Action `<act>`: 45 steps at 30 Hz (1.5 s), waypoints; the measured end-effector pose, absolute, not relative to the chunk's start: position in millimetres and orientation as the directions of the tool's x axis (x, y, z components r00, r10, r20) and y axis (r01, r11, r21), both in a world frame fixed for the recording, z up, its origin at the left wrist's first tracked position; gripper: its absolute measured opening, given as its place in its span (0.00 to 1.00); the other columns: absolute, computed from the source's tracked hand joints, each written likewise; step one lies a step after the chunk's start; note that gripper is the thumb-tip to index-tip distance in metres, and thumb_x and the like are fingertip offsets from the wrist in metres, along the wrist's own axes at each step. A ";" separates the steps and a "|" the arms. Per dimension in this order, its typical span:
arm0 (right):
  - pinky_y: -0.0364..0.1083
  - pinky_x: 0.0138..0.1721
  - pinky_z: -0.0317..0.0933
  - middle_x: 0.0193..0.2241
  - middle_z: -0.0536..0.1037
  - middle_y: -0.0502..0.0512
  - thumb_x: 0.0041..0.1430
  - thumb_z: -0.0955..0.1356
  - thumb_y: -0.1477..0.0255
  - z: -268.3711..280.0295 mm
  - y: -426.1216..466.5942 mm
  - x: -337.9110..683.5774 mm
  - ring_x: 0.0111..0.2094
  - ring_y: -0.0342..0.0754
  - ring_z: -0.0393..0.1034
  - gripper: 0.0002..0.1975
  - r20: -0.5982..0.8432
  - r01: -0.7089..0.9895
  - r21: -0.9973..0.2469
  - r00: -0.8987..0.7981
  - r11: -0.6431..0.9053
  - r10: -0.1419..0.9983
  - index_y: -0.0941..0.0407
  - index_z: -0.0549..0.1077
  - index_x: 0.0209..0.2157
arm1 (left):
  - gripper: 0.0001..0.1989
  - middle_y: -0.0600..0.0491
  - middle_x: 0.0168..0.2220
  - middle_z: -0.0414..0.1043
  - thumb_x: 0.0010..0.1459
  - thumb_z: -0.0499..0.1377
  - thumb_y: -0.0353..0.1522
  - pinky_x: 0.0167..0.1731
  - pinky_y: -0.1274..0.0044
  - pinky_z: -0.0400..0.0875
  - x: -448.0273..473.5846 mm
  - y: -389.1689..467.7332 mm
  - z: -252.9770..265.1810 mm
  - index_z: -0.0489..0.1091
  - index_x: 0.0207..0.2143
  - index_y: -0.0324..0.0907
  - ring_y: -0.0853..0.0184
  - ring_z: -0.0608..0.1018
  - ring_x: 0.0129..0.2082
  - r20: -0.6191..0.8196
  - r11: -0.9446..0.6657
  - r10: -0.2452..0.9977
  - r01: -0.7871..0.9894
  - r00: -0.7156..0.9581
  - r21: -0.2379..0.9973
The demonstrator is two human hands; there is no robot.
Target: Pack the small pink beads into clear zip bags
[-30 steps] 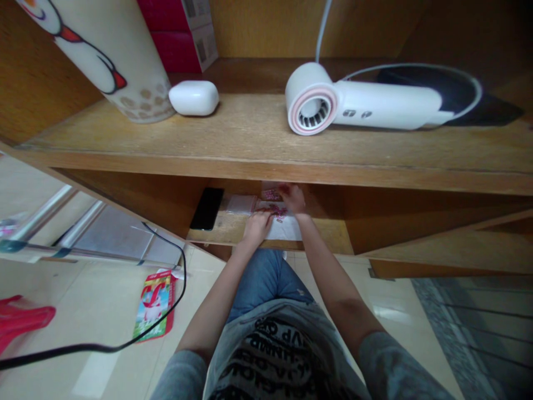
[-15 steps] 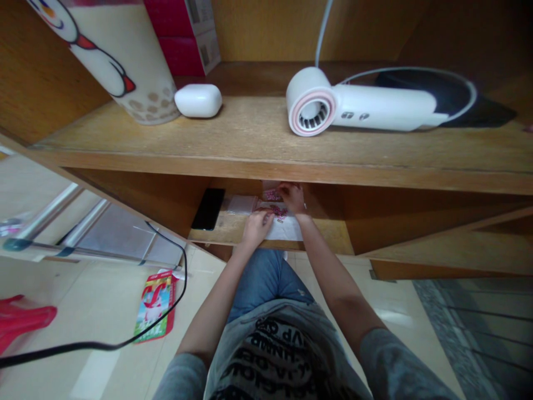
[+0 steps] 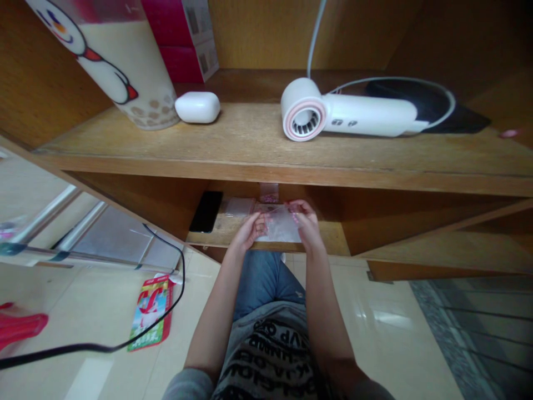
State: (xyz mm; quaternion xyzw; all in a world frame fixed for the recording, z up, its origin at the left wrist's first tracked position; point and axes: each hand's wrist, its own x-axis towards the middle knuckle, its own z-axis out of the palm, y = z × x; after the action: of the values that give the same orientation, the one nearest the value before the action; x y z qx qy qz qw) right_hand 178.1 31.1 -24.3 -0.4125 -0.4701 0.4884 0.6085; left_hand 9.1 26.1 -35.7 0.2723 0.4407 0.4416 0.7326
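Note:
Over the lower shelf, a small clear plastic bag (image 3: 282,223) is stretched between my two hands. My left hand (image 3: 250,230) pinches its left edge, and my right hand (image 3: 307,222) grips its right upper corner. A white sheet lies beneath, mostly covered by the bag. Just behind sits another small bag with pink beads (image 3: 270,196). To the left of my left hand lies a flat clear bag (image 3: 240,206) with a reddish edge. Whether loose beads lie under the held bag I cannot tell.
A black phone (image 3: 206,211) lies at the lower shelf's left. Above my hands, the upper shelf (image 3: 250,144) bears a bubble tea cup (image 3: 129,66), a white earbud case (image 3: 197,107) and a white handheld fan (image 3: 353,114) with a cable. A black cord (image 3: 125,345) hangs at left.
My right hand has come back from the bead bag at the rear. Both hands now hold a clear bag above the white sheet, where pink beads showed before.

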 end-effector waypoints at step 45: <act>0.43 0.34 0.59 0.30 0.77 0.51 0.58 0.62 0.67 8.3 -7.5 177.4 0.33 0.46 0.70 0.11 0.164 0.358 -0.884 -0.361 0.299 0.918 0.55 0.74 0.30 | 0.10 0.56 0.23 0.65 0.49 0.58 0.38 0.18 0.84 0.64 26.7 -13.8 -8.5 0.67 0.29 0.39 0.73 0.68 0.23 -0.113 0.121 0.991 -0.117 0.073 0.986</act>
State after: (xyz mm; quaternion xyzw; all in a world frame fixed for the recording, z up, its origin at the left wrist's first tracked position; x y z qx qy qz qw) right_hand 177.4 -7.5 8.3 -0.4407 -0.7240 0.3953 0.3541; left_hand 26.7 -13.8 -8.5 0.4548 0.4802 0.4824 0.5743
